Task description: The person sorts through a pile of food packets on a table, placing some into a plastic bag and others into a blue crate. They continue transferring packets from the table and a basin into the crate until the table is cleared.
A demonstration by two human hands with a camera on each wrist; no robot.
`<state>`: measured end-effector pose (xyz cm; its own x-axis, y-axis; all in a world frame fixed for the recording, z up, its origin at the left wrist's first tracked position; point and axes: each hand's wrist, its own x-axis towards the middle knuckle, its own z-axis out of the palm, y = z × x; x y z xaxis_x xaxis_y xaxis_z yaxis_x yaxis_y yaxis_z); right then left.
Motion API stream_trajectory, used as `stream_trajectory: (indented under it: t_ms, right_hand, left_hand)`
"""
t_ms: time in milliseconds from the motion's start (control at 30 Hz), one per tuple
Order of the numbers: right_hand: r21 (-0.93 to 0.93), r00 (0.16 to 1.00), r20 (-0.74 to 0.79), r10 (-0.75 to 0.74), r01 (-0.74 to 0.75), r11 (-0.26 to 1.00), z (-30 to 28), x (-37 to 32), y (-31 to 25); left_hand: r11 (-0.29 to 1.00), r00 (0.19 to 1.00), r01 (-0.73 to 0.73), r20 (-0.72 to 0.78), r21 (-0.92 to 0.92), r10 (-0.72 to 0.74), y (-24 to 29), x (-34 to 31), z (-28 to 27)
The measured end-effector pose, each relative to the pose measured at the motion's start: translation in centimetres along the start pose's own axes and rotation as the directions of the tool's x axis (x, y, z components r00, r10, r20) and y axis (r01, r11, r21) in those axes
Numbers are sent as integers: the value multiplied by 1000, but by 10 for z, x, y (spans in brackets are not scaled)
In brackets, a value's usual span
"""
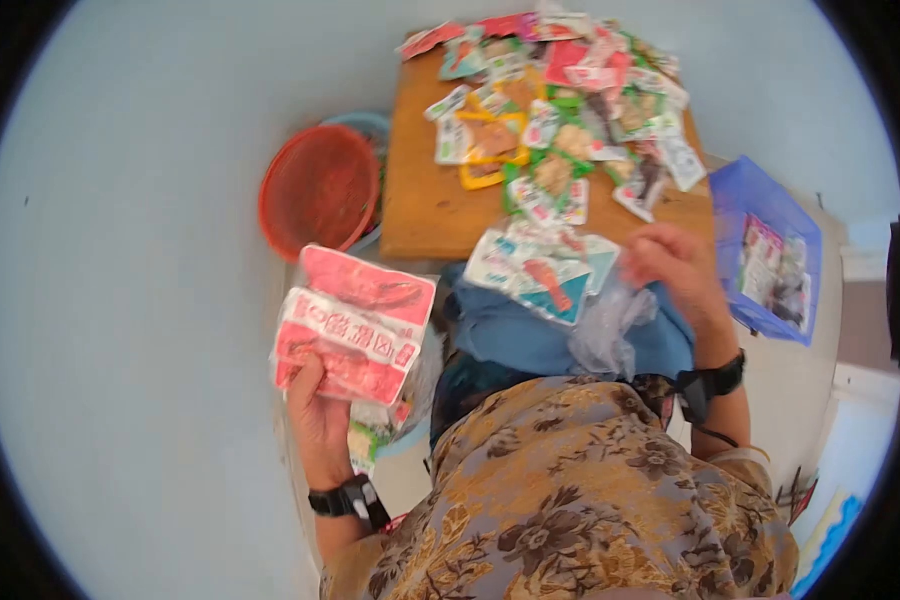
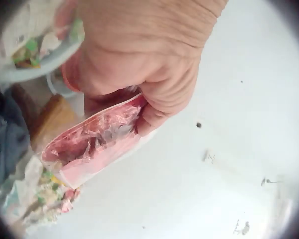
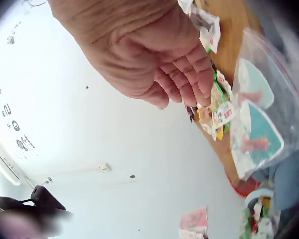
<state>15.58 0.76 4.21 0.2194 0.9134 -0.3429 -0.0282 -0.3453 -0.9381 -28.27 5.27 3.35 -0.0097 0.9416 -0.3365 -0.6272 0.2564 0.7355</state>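
Observation:
My left hand (image 1: 320, 425) grips a pink food packet (image 1: 365, 290) with white lettering, thumb across its front, out to the left of the lap. The left wrist view shows that packet (image 2: 102, 142) edge-on, with a clear shiny wrapping. Over the right thigh, my right hand (image 1: 675, 270) hangs with loosely bent fingers and holds nothing; its palm (image 3: 139, 55) shows in the right wrist view. Beside it, a clear plastic bag (image 1: 610, 330) lies on the lap, with teal-and-white packets (image 1: 540, 275) inside.
A wooden table (image 1: 425, 200) ahead carries a heap of food packets (image 1: 560, 110). At its left stands a red basin (image 1: 320, 190) over a light blue one. A blue-purple crate (image 1: 760, 200) with packets stands at the right. Below the left hand is a tub with more packets.

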Motion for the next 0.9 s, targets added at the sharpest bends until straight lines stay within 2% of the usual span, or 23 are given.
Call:
stream_trajectory:
  t_ms: [33,67,100,133,200,233,267,333,367,433,467,500,533,567,633,733,767,800,867,900]
  right_hand:
    - [41,997,78,-3,0,999,12,-2,-4]
    - [79,990,138,-12,1,997,22,0,-4]
    - [257,972,235,-22,-40,966,31,-1,7]
    - [429,902,403,-156,-36,903,41,3,18]
    - [510,914,403,-47,-181,841,61,-6,13]
    - [551,909,407,-91,-165,818,60,-12,-7]
    - [670,917,372,-143,-158,725,58,-15,-11]
    - [818,964,197,-181,-60,572,45,-32,-23]
    - [826,970,148,-192,-15,564,38,-36,-20]
    - [908,993,-59,-99,95,408,23,-38,-14]
    - [909,991,-76,-107,113,400,11,-39,-8]
    - [903,988,-142,-61,154,402,-1,-41,0]
    - [889,977,-212,-9,197,413,-10,-40,8]
    - [910,970,-243,-26,237,340,-21,-44,10]
    - [908,956,-291,-22,284,308,-45,-52,19]
    - [897,929,-371,7,356,261,-85,-61,36]
    - [867,903,-428,-21,417,274,-92,-62,41]
    - [839,878,-476,-45,468,278,-106,-66,46]
    - [815,855,-518,-37,506,283,-136,-71,55]
    - [781,814,-580,-25,564,266,-152,-75,57]
  left_hand:
    - [1000,1000,-17,-7,4,17,0,-2,27]
    - [1000,998,21,65,-6,-20,-4,-1,51]
    - [1000,993,9,115,-14,-7,-9,-1,74]
    - [1000,985,10,174,-19,-7,-20,4,91]
    - [998,963,55,264,37,-63,-49,18,112]
    - [992,945,103,303,71,-120,-65,23,127]
    - [984,928,141,331,110,-170,-80,25,143]
    - [962,873,230,405,150,-272,-99,11,178]
    - [948,855,277,410,155,-317,-110,6,190]
    - [927,802,322,466,190,-374,-133,-1,212]
    - [911,767,357,490,208,-413,-145,-2,220]
    - [861,701,431,501,270,-508,-155,2,224]
    - [856,687,436,512,277,-516,-164,4,233]
    - [849,669,438,524,295,-527,-173,-4,247]
    - [827,603,463,570,319,-558,-192,-15,270]
    - [801,551,429,582,417,-598,-223,-18,285]
    - [785,462,461,643,415,-611,-226,-18,293]
    - [781,455,458,642,425,-617,-233,-16,295]
    - [713,375,413,608,566,-700,-248,-8,298]
    - [717,425,297,585,630,-690,-253,-13,301]
